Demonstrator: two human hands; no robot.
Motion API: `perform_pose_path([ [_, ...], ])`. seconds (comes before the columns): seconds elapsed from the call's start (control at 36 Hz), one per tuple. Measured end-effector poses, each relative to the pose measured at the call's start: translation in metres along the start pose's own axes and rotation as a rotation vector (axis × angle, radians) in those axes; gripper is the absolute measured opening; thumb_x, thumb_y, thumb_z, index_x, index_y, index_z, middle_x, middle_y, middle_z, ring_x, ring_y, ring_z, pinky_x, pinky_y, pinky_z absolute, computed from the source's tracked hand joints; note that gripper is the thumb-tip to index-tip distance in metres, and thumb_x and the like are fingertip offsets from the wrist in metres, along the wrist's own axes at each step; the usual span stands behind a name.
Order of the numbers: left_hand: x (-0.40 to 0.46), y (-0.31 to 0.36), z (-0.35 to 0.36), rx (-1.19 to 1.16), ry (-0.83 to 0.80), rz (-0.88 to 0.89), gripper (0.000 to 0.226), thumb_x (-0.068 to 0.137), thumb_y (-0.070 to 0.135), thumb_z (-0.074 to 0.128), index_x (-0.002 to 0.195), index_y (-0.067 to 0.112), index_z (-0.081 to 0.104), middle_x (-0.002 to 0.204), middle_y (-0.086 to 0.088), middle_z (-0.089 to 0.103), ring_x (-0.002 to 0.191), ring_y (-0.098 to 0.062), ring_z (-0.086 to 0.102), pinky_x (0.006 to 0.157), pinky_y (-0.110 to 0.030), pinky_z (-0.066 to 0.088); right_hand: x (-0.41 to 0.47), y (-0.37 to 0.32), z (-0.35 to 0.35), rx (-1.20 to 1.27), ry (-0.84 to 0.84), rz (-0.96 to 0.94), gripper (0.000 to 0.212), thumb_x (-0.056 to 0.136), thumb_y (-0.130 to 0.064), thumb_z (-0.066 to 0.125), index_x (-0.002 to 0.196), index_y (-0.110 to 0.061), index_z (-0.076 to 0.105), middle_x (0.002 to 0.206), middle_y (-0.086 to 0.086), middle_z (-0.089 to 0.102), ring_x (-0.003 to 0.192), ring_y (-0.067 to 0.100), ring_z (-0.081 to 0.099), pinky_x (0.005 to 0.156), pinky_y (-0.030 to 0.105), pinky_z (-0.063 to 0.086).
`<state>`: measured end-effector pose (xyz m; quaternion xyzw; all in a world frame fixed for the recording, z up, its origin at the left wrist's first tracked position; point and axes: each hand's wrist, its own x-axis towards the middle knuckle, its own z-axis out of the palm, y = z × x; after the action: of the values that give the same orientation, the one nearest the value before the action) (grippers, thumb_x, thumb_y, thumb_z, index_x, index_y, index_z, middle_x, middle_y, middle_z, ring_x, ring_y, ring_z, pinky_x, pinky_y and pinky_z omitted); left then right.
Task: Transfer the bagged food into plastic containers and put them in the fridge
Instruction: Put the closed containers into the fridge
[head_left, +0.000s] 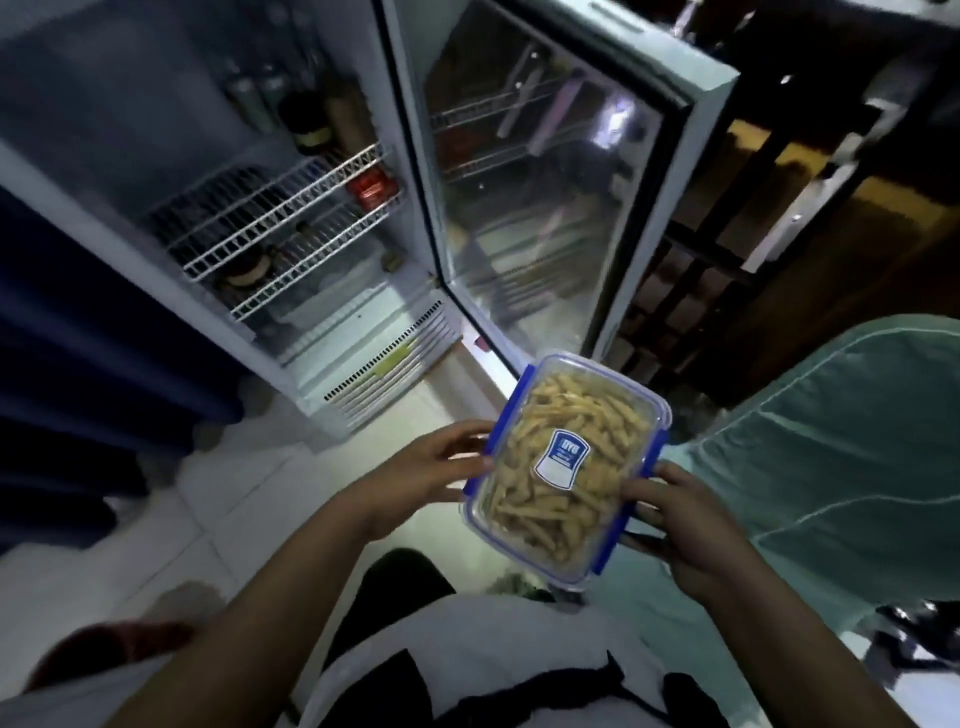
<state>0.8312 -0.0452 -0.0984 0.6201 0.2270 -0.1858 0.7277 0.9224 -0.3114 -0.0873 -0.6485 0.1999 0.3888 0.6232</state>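
Head cam: left hand (426, 475) & right hand (680, 525) gripped clear container (566, 467) w/ fingers curled on its sides, lid clipped, held in front of open fridge (291, 218).

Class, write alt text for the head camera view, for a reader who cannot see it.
Two hands, left hand and right hand, hold a lidded clear container of pale food sticks in front of an open fridge with wire shelves and a glass door.

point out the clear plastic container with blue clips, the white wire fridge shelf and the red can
clear plastic container with blue clips (566, 467): head view, label on its lid
white wire fridge shelf (270, 215): head view, front rail
red can (370, 188): head view, its side
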Motion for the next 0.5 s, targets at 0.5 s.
perform_pose_path([
  [0.5,-0.041,0.0,-0.188,-0.363,0.541,0.032,0.062,0.061,0.031,0.09,0.114,0.014,0.063,0.109,-0.004,0.077,0.096,-0.023,0.076,0.067,-0.028,0.06,0.08,-0.109,0.267,-0.34,-0.41,-0.094,0.021,0.084,-0.001,0.071,0.1,-0.015,0.073,0.081,0.003,0.076,0.063,0.013,0.069,0.05,0.025,0.053],
])
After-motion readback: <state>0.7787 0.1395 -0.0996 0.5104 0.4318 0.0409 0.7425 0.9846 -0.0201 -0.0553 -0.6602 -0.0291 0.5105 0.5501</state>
